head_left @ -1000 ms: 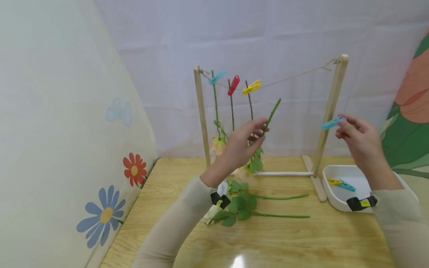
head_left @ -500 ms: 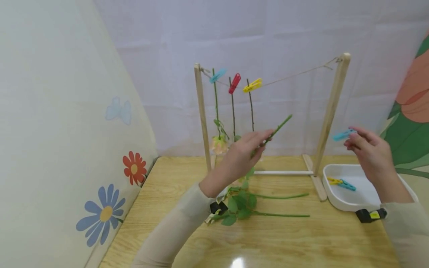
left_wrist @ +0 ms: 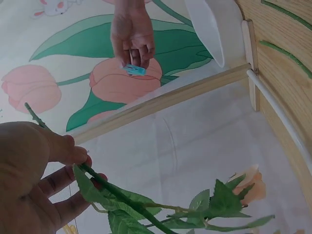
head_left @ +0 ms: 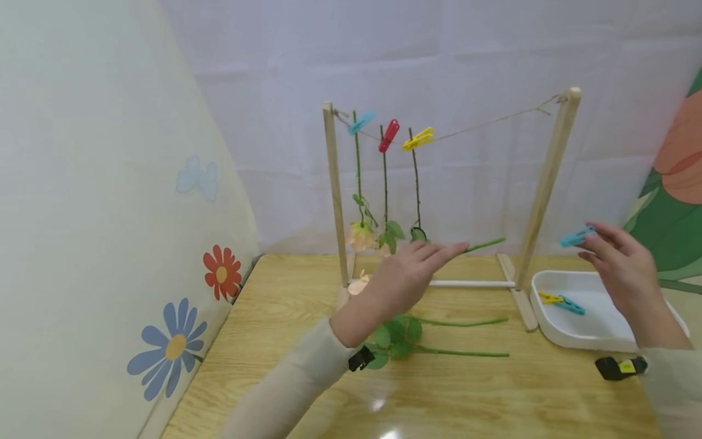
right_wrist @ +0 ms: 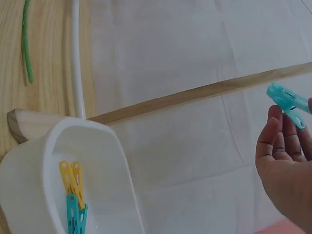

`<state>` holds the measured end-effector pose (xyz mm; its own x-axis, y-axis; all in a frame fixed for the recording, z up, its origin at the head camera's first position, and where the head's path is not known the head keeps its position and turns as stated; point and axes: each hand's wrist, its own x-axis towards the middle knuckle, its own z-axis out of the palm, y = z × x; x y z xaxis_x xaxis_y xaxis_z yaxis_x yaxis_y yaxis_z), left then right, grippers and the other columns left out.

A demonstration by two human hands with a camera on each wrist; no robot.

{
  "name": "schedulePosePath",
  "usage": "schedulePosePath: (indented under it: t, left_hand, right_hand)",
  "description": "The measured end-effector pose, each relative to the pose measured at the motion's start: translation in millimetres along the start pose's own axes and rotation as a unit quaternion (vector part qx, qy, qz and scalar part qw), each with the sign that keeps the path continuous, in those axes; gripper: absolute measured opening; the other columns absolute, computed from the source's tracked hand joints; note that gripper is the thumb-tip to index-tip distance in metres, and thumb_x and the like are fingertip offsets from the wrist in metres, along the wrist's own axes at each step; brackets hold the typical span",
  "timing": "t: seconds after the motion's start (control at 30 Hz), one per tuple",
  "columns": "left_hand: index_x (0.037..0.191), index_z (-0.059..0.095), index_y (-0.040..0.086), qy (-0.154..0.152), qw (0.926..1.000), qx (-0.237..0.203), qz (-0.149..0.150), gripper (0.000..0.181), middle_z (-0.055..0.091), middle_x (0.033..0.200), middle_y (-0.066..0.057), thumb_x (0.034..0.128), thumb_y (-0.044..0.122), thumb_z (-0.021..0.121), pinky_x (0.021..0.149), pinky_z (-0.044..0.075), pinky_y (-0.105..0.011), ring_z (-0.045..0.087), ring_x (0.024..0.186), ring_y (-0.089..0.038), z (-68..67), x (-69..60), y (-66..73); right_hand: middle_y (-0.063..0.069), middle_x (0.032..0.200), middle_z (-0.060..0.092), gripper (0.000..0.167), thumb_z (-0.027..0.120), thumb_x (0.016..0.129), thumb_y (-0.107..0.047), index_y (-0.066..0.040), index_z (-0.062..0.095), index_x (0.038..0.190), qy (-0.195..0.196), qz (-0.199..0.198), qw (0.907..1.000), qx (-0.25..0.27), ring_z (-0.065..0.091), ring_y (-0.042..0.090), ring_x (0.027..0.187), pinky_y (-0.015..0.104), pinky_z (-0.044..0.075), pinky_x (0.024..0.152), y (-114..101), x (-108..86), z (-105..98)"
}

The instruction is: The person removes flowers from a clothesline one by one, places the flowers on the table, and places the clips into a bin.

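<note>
My left hand (head_left: 399, 279) pinches the green stem (head_left: 487, 244) of a leafy flower, its cut end pointing right. In the left wrist view the same stem (left_wrist: 129, 202) runs down past thumb and fingers; its bloom cannot be made out. At the right, above the white tray, my right hand (head_left: 625, 268) holds a light-blue clothespin (head_left: 577, 236) between thumb and fingers. Behind the left hand, three flowers hang upside down from a string, by a blue clothespin (head_left: 361, 122), a red clothespin (head_left: 389, 135) and a yellow clothespin (head_left: 418, 139).
The string (head_left: 488, 124) spans two wooden posts (head_left: 550, 177), joined low down by a white rod (head_left: 471, 283). Two leafy stems (head_left: 463, 353) lie on the wooden table (head_left: 439, 396). A white tray (head_left: 587, 342) holds yellow and blue clothespins (head_left: 567, 305).
My left hand has lowered and its stem has swung from steeply upright to nearly level, pointing right. The right hand, still holding the blue clothespin, has moved down and right.
</note>
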<state>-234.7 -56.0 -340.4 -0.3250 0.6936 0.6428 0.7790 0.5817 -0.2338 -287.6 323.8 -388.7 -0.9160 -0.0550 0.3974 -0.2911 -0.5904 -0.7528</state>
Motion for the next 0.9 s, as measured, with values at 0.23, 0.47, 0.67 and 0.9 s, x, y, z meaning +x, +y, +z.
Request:
schedulePosePath:
  t: [0.23,0.47,0.67,0.9]
  left_hand:
    - [0.151,0.047,0.013,-0.045,0.9988,0.017,0.010,0.062,0.066,0.122,0.000,0.0943,-0.011,0.059,0.062,0.048,-0.018,0.063,0.101,-0.016,6.7,-6.8,10.8]
    - [0.149,0.050,0.013,-0.040,0.9949,0.089,0.024,0.055,0.068,0.115,0.004,0.0979,-0.003,0.061,0.054,0.042,-0.017,0.060,0.085,-0.011,17.4,-11.0,21.7]
    - [0.153,0.043,0.017,-0.065,0.9862,0.150,0.024,0.058,0.063,0.114,0.006,0.0995,-0.003,0.056,0.048,0.030,-0.018,0.048,0.075,-0.009,27.8,-18.0,30.8]
    - [0.157,0.037,0.023,-0.122,0.9729,0.195,0.024,0.065,0.065,0.122,0.009,0.0997,0.006,0.061,0.052,0.047,-0.017,0.064,0.093,-0.011,40.2,-23.5,41.3]
  right_hand:
    - [0.004,0.100,0.073,0.028,0.052,0.101,0.006,-0.006,0.071,0.118,0.032,0.027,0.9984,-0.038,0.071,0.014,0.090,0.023,0.058,0.078,2,-7.9,-11]
    - [-0.003,0.100,0.072,0.024,0.060,0.099,-0.001,-0.015,0.072,0.115,0.075,0.033,0.9907,-0.109,0.069,0.007,0.088,0.017,0.056,0.075,8,-15.6,-24]
    - [-0.004,0.100,0.073,0.023,0.059,0.100,-0.001,-0.016,0.070,0.115,0.073,0.038,0.9903,-0.112,0.069,0.007,0.088,0.017,0.056,0.075,15,-22.9,-37]
    - [-0.006,0.099,0.073,0.022,0.061,0.099,-0.003,-0.019,0.070,0.112,0.089,0.055,0.9862,-0.128,0.070,0.005,0.088,0.016,0.056,0.074,20,-25.7,-43]
